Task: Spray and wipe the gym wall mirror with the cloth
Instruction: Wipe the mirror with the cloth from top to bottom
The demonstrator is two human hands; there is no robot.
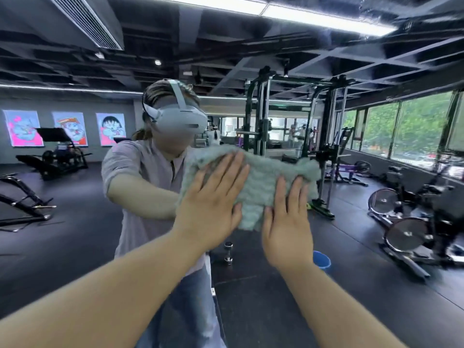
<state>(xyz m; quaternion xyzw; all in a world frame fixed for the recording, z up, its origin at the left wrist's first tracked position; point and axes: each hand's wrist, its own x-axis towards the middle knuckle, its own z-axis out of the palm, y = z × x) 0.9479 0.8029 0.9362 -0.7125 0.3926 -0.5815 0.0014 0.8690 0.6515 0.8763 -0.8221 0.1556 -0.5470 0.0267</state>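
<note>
You pressed the cloth [263, 177] flat against the mirror [75, 222] under your left hand [213, 204] and right hand [286, 222], fingers [226, 172] straight and gripping nothing, so I judged that any slackened pressure mid-stroke could let it slide down and drop.

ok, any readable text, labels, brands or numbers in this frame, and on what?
None legible.
Lettering on the three pink-and-blue cartoon wall posters: drawings only, anything written is too blurred.
Brand on the grey head-worn headset in the reflection: front blurred, unreadable.
No label shows on the pale green fluffy cloth under the left hand and right hand.
</note>
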